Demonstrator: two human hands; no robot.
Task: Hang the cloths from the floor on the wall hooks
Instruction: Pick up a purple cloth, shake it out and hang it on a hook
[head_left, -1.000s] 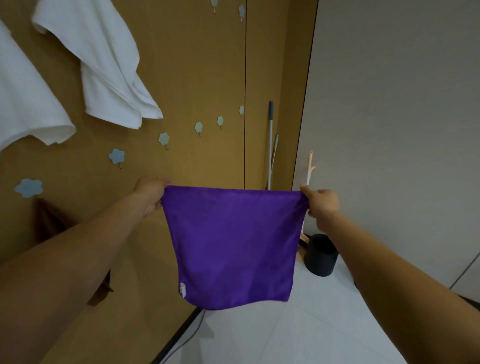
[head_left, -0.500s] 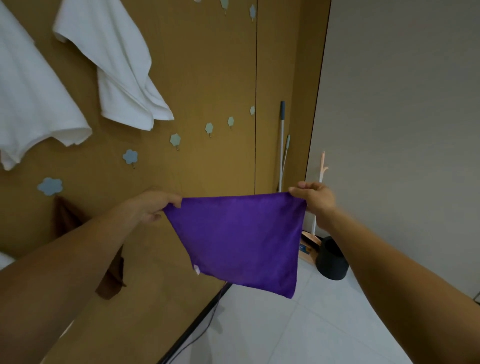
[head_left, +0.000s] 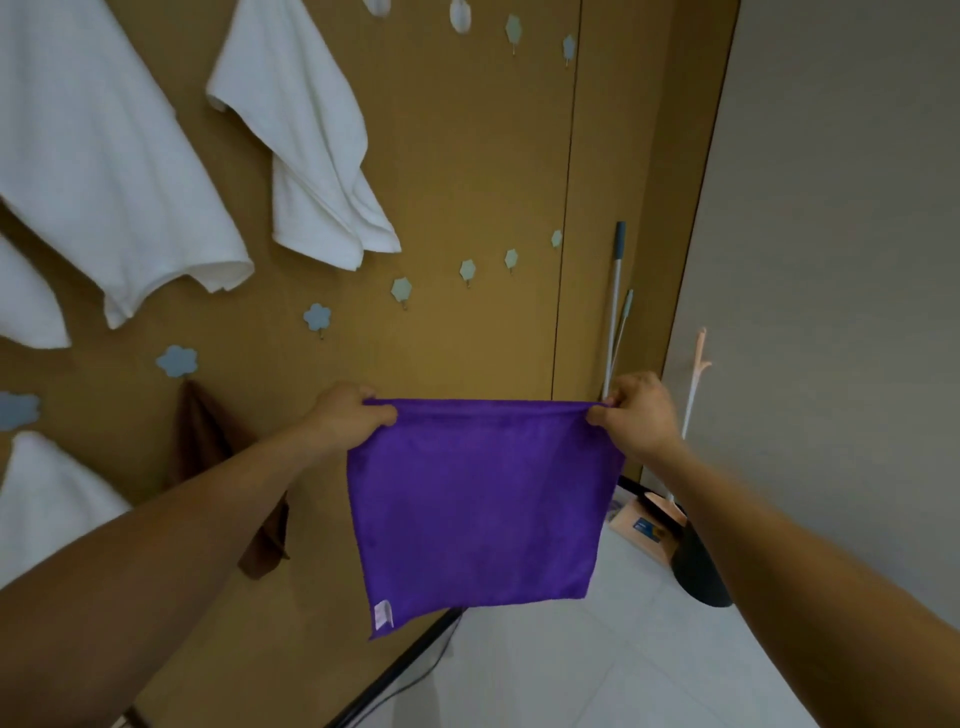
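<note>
The purple cloth (head_left: 480, 512) hangs at the centre of the frame, stretched flat between both hands. The left hand (head_left: 345, 415) is closed on the cloth's upper left corner; the right hand (head_left: 639, 413) pinches the upper right corner between thumb and fingers. The top edge runs level between the two grips. A small white label (head_left: 383, 614) sits at the cloth's lower left corner.

The brown wall panel (head_left: 467, 156) fills the left and centre of the frame behind the cloth. A row of flower-shaped wall hooks (head_left: 317, 318) rises from the left edge toward the centre right. The hooks nearest the cloth's top edge carry nothing. A brown cloth (head_left: 208, 441) hangs from the hook at centre left, partly hidden behind the left forearm. White towels (head_left: 311, 140) hang in the upper left, and another white towel (head_left: 47, 499) shows at the lower left edge.

At centre right, a mop handle (head_left: 615, 306) leans in the corner behind the right hand. A pink dustpan (head_left: 647, 525) and a dark bin (head_left: 698, 571) stand on the white tiled floor (head_left: 571, 675) at lower right, partly covered by the right forearm and the cloth's edge. A grey wall (head_left: 831, 234) occupies the right side.
</note>
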